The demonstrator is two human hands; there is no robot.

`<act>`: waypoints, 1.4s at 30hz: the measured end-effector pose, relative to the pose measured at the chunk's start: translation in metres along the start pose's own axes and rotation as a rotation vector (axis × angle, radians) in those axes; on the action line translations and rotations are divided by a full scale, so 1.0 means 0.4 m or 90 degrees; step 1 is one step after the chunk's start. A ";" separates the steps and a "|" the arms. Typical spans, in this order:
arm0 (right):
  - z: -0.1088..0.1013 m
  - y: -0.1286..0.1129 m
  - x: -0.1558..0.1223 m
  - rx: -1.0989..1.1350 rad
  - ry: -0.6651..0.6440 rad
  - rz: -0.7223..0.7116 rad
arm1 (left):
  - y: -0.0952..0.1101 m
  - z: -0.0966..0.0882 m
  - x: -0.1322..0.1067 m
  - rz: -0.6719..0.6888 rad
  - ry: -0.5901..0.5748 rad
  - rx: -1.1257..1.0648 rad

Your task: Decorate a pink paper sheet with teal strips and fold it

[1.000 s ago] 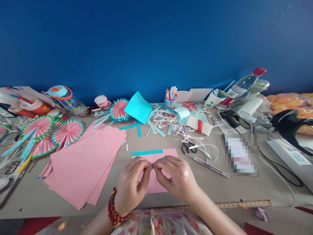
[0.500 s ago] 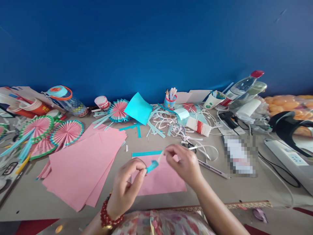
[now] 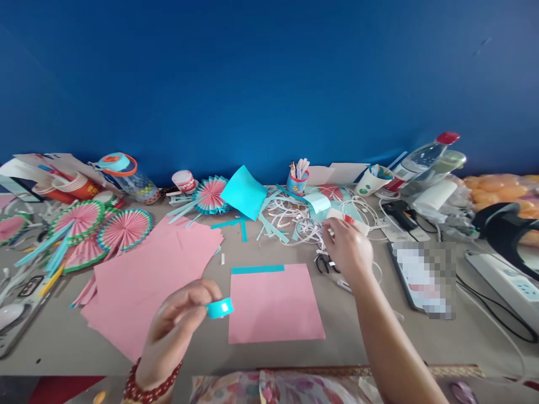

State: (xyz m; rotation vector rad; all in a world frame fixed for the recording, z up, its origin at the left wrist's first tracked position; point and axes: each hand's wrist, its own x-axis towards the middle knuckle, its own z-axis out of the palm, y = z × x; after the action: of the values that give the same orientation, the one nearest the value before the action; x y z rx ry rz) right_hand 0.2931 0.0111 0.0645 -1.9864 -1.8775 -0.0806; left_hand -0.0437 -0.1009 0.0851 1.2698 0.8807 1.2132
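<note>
1. Lower centre, our left hand (image 3: 174, 324) pinches the blue strip (image 3: 219, 308) by one end; we should avoid creasing it.
2. Right of centre, our right hand's (image 3: 352, 249) grip looks bunched; contents we cannot tell.

The person's left hand (image 3: 174, 320) is low, thumb and index finger drawn together in a pinch pointing rightward, its wrist (image 3: 154, 371) near the bottom of the view. Well apart, the right hand (image 3: 350, 244) is stretched farther forward, back upward, fingers bent, fingertips partly hidden; the bare right forearm (image 3: 389, 336) slants back toward the lower right.
</note>
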 end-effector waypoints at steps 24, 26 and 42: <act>-0.010 -0.158 -0.184 0.751 -0.180 0.046 | -0.088 0.099 0.020 0.004 -0.161 0.547; -0.010 -0.131 -0.182 0.763 -0.161 0.090 | -0.121 0.116 0.009 0.010 -0.288 0.660; 0.013 -0.092 -0.220 0.718 -0.275 0.147 | -0.070 -0.039 0.269 0.184 0.055 0.765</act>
State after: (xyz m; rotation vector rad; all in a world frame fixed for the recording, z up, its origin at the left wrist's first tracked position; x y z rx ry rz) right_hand 0.2479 -0.0699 0.0413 -1.3933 -1.3311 1.2560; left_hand -0.0332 0.0101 0.0704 2.3545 1.6365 0.9211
